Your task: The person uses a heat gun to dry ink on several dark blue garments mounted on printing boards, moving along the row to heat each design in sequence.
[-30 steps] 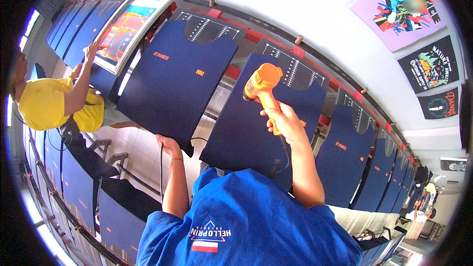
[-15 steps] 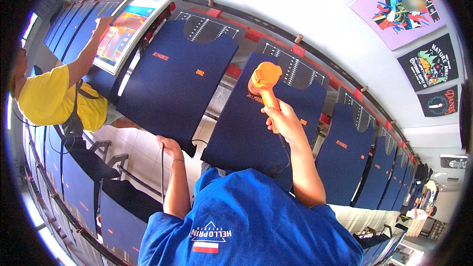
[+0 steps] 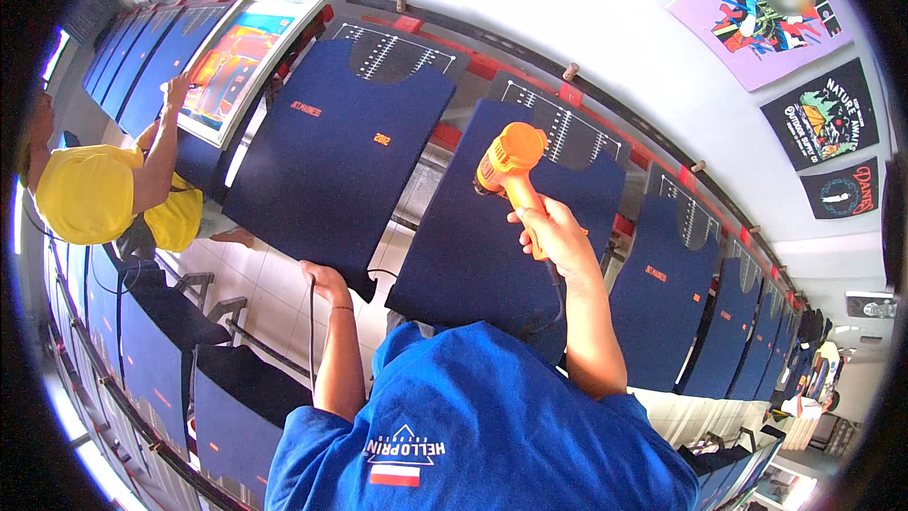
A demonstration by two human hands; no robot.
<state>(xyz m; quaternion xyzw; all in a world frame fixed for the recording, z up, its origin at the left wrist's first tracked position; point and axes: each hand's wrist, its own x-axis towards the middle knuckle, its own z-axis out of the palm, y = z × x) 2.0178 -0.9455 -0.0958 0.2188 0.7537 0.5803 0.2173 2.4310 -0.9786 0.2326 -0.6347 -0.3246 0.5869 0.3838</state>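
My right hand (image 3: 558, 235) is wrapped round the handle of an orange heat gun (image 3: 511, 159). The gun hangs over a navy shirt panel (image 3: 473, 270) laid on a dark board, its nozzle end tipped down to the left above the cloth. From its handle a dark cord drops toward my body. My left hand (image 3: 327, 281) is closed on a dark cable (image 3: 312, 341), beside the lower edge of the neighbouring navy panel (image 3: 326, 170). That panel carries small orange lettering at its upper left and right. The gun and my right hand cover the print on the nearer panel.
At the left a person in a yellow shirt (image 3: 85, 194) works over a white-framed printing screen (image 3: 219, 134). More navy panels (image 3: 657, 308) continue along the rail to the right, others (image 3: 241, 416) stand behind at lower left. Printed cloths (image 3: 821, 118) hang on the wall.
The heat gun and my right hand have shifted slightly right and down. My left hand stays put. The co-worker's arm has drawn down across the screen toward their body.
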